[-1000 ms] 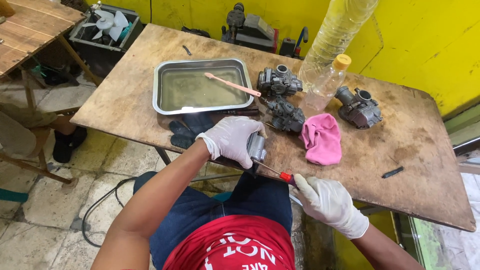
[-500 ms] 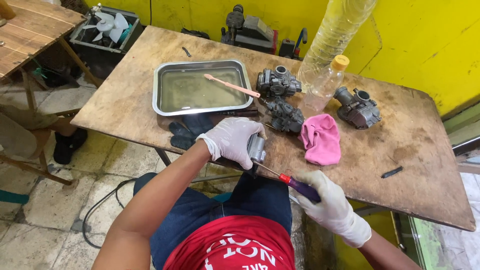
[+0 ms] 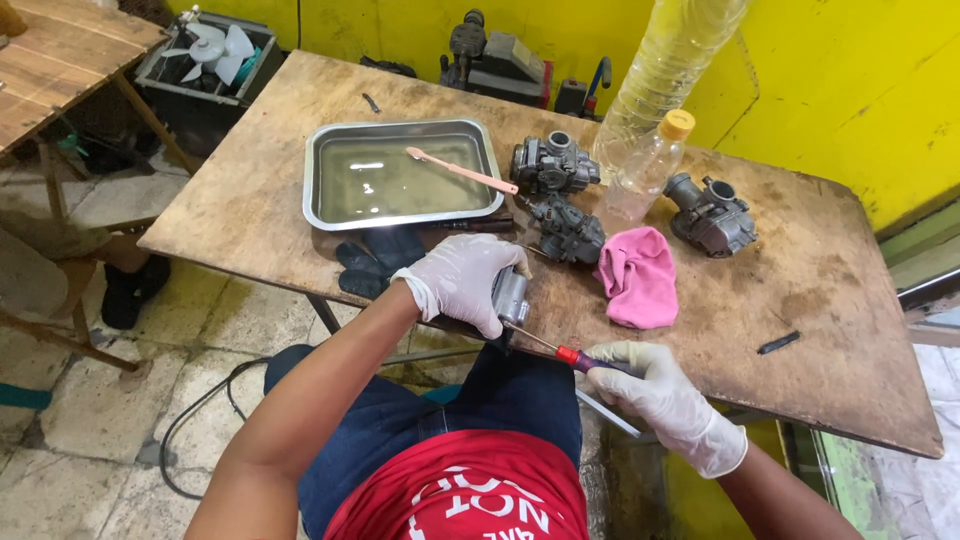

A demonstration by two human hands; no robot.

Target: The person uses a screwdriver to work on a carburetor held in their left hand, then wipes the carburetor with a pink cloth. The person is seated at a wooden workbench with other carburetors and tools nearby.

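Note:
My left hand [image 3: 465, 280], in a white glove, grips a small grey metal part [image 3: 510, 296] at the near edge of the wooden table [image 3: 830, 310]. My right hand [image 3: 655, 395], also gloved, holds a screwdriver [image 3: 562, 352] with a red and blue handle. Its thin shaft points up-left and its tip meets the metal part. Beyond my left hand sit two grey carburetors [image 3: 552, 165] [image 3: 570, 232] side by side. A third carburetor [image 3: 712, 215] lies further right.
A steel tray [image 3: 325, 205] of liquid holds a pink toothbrush [image 3: 462, 170]. Dark gloves [image 3: 375, 262] lie before it. A pink cloth [image 3: 638, 278], a small orange-capped bottle [image 3: 648, 170], a large clear bottle [image 3: 672, 70] and a black bit [image 3: 778, 343] are on the table. Yellow wall behind.
My right hand has shifted a little to the right and down along the screwdriver handle. My left hand and the metal part have stayed in place.

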